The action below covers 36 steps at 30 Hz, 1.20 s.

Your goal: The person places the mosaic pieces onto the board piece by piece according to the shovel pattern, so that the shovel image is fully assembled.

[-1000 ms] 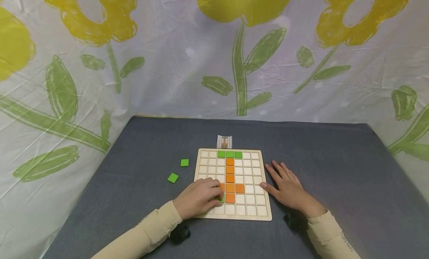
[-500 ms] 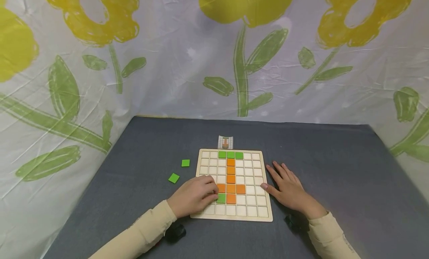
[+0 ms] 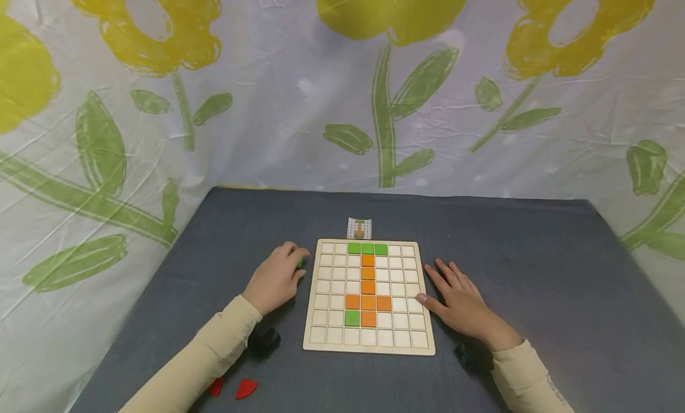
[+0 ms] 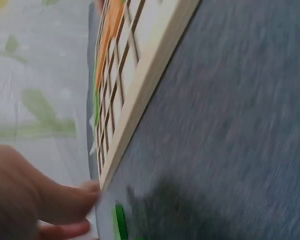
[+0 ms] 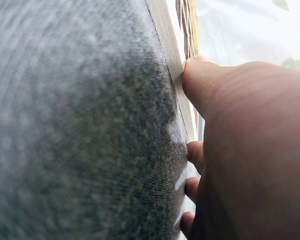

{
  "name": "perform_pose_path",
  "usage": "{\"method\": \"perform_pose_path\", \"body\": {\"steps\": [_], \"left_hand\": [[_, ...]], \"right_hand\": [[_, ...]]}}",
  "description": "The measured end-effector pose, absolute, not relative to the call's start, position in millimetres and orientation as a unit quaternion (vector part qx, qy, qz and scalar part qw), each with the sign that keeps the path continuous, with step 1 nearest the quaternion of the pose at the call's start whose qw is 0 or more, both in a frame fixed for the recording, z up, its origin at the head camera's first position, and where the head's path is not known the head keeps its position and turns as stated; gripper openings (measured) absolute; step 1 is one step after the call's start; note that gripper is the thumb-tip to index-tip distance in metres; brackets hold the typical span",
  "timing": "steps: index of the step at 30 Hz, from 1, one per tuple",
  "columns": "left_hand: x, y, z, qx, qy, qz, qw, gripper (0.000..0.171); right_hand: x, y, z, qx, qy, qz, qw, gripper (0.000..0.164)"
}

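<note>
In the head view my left hand [image 3: 274, 277] is over the table left of the board, fingers bent around a green square tile [image 3: 301, 262] mostly hidden beneath them. The left wrist view shows this green tile [image 4: 120, 221] on the cloth, apart from the thumb [image 4: 72, 204]. My right hand [image 3: 465, 303] lies flat with spread fingers, its thumb touching the right edge of the wooden grid board [image 3: 431, 341]. On the board, orange tiles [image 3: 368, 287] form a column with side pieces. Three green tiles [image 3: 367, 249] line the top row; another green tile [image 3: 352, 318] sits lower left.
A small pattern card [image 3: 359, 228] lies behind the board. Two red pieces [image 3: 247, 388] lie near the left sleeve on the dark cloth [image 3: 514, 235]. A flower-print curtain [image 3: 278, 116] rises behind the table.
My left hand has left the board and moved up and left to the loose green tiles, uncovering the lower-left green tile. Red pieces have come into view. The right hand stays put.
</note>
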<state>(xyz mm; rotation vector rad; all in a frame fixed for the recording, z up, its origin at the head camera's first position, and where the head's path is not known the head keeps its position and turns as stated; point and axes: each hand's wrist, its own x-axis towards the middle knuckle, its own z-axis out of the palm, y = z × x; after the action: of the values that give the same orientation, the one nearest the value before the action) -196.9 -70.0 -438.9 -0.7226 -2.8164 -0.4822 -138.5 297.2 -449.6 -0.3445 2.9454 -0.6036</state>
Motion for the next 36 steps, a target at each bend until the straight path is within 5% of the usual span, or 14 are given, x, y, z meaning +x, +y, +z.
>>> {"method": "perform_pose_path", "body": {"steps": [7,22,36], "left_hand": [[-204,-85,-444,-0.189,-0.964,-0.189,0.020,0.043],[-215,-91,-452,-0.217,-0.956,-0.181,0.081,0.024],[-213,-87,-442,-0.241,-0.945,-0.198,0.098,0.030]], "right_hand": [[-139,297,-451,-0.108,0.973,-0.195,0.066,0.074],[-140,299,-454,-0.107,0.972,-0.198,0.066,0.074],[-140,297,-452,-0.108,0.972,-0.197,0.064,0.075]]}}
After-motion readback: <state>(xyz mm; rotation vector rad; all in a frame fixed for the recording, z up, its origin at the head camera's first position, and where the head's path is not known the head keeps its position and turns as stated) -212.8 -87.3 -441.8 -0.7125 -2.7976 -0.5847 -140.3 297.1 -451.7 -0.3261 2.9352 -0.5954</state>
